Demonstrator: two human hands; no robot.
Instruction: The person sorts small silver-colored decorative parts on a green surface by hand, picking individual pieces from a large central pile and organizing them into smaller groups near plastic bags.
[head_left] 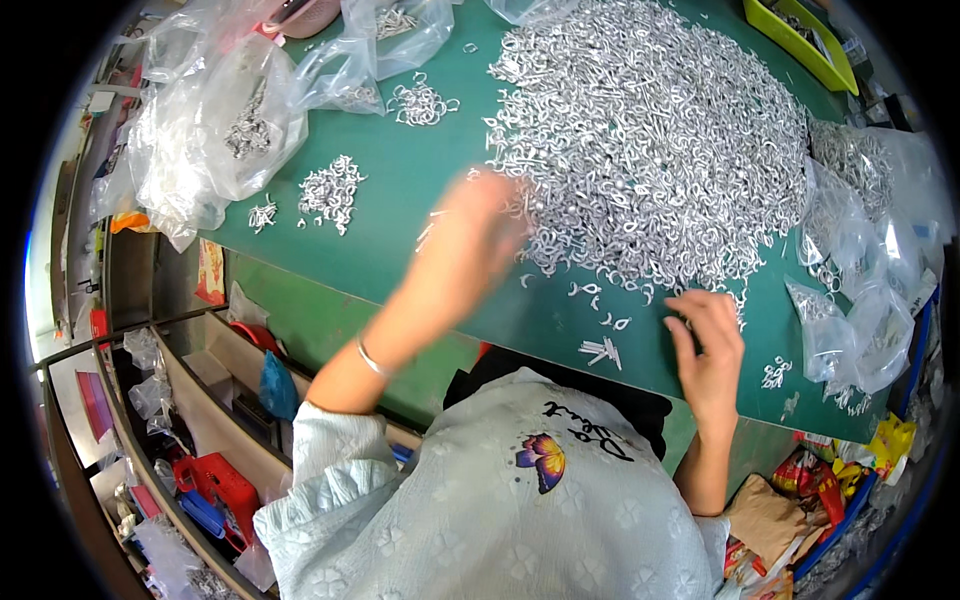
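Note:
A broad heap of small silver metal pieces (pixel 650 140), many with curved or looped ends, covers much of the green tabletop (pixel 420 255). My left hand (pixel 485 215) is at the heap's left edge, smeared by motion, so its fingers and anything in them cannot be made out. A few thin straight pieces (pixel 427 232) lie beside it. At the near edge of the heap, my right hand (pixel 712 335) has its fingers bent and its thumb apart, with nothing visible between them. Loose looped pieces (pixel 612 321) and a small group of straight pins (pixel 602 351) lie between the hands.
Smaller piles of metal pieces (pixel 332 193) sit at the left. Clear plastic bags (pixel 215 140) rest on the table's left side, and more bags (pixel 865 315) line the right. A yellow-green tray (pixel 810 45) is at the far right. Open drawers (pixel 215 420) stand below left.

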